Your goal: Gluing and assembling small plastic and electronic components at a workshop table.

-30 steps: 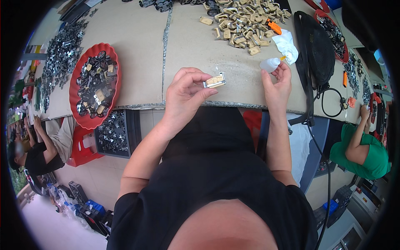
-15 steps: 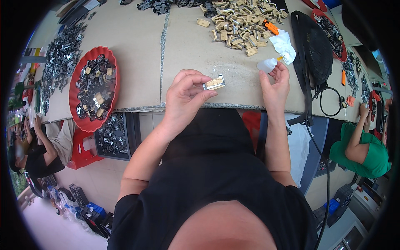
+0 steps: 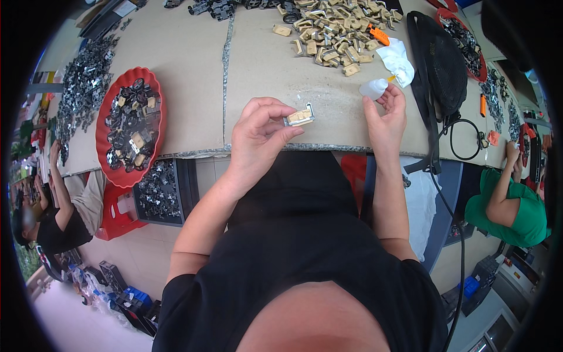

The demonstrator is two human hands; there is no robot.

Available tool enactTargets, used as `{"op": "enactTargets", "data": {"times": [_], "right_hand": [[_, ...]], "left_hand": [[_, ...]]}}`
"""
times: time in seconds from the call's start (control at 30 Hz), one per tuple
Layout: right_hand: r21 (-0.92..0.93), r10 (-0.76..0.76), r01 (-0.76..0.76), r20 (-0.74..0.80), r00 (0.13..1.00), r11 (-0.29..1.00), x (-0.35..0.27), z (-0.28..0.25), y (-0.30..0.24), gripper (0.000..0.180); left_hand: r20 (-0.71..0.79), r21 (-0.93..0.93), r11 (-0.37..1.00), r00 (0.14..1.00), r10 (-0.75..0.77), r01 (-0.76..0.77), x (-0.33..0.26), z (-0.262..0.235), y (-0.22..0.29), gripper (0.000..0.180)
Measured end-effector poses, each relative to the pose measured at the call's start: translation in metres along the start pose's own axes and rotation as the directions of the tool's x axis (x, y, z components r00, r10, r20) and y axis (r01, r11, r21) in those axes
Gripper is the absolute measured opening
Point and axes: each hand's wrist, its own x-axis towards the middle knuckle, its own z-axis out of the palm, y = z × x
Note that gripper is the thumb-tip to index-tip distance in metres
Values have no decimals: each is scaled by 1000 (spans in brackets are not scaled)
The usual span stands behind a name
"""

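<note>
My left hand (image 3: pixel 262 134) pinches a small tan and dark plastic part (image 3: pixel 300 117) between thumb and fingers, lifted over the table's near edge. The part has a tan inside and a thin dark frame with a raised end. To the right, my right hand (image 3: pixel 387 112) holds a small white squeeze bottle (image 3: pixel 373 89) with a yellow tip. The bottle lies tilted, its tip pointing away toward a crumpled white tissue (image 3: pixel 396 58). Beyond both hands spreads a pile of similar tan parts (image 3: pixel 334 35), with an orange tool (image 3: pixel 379 35) at its right side.
A red scalloped basket (image 3: pixel 159 126) of black and tan parts stands at the left, near a heap of small dark parts (image 3: pixel 88 76). A black bag (image 3: pixel 440 70) with a strap and cable lies at the right. Other people work at both sides.
My hands keep their hold on the part and the bottle, almost still. The view has shifted very slightly. At the left, the co-worker's arm has risen.
</note>
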Motion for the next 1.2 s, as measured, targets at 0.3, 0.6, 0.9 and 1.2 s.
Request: {"op": "enactTargets", "data": {"times": [0.3,0.6,0.9,1.2], "right_hand": [[-12,-3,3,0,1000,1000,-1,0,-2,44],[-7,-7,7,1,1000,1000,0,0,1,43],[-10,-10,10,-1,1000,1000,-1,0,0,42],[-17,-1,1,-5,1000,1000,-1,0,0,43]], "left_hand": [[2,6,1000,1000,-9,9,0,-1,-2,26],[0,-18,1000,1000,-20,20,0,-1,-1,26],[0,-20,1000,1000,-8,8,-1,-1,-1,26],[-2,-4,999,999,-40,40,0,-1,0,25]]}}
